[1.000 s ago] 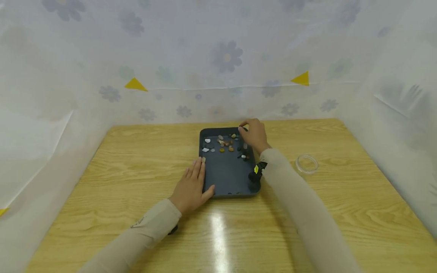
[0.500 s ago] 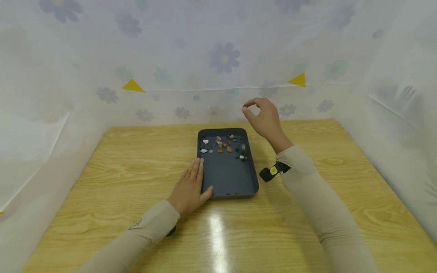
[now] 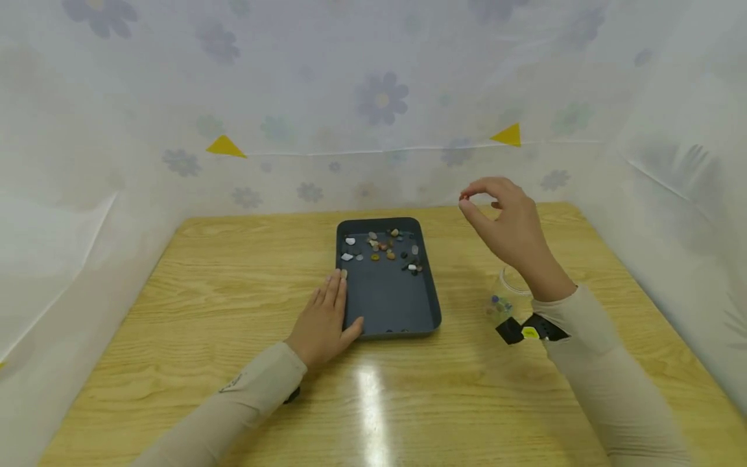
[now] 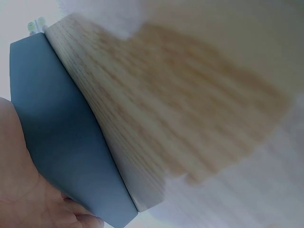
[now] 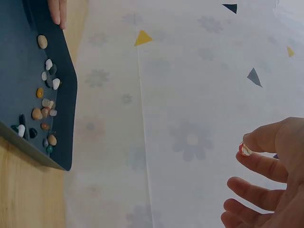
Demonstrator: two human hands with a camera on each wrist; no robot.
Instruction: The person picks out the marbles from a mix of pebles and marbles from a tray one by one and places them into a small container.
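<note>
A person's right hand (image 3: 509, 224) is hovering above the right side of a wooden bench (image 3: 233, 311), thumb and forefinger pinching a small pale pebble (image 5: 245, 150) that the right wrist view shows clearly, the other fingers loosely curled below it. The hand is hanging over a small clear jar (image 3: 506, 295) standing on the bench to the right of a dark tray (image 3: 388, 305); a few coloured bits are lying in the jar's bottom, suggesting the sorting is in an early stage. The left hand (image 3: 323, 321) is resting flat, fingers straight and together, on the tray's near left corner, thumb lying along the near rim, steadying it. Most of the work appears to be left: a scatter of pebbles (image 3: 382, 250), white, tan, amber and dark, is lying at the tray's far end, while its near half is bare. A black band with a yellow tag (image 3: 528, 331) is showing at the right wrist, just beside the jar. Open bench is stretching between tray and jar and all along the near edge, giving the right arm free passage; a flower-printed white sheet (image 3: 379, 97) is closing in the far edge and both sides, standing near the jar on the right.
</note>
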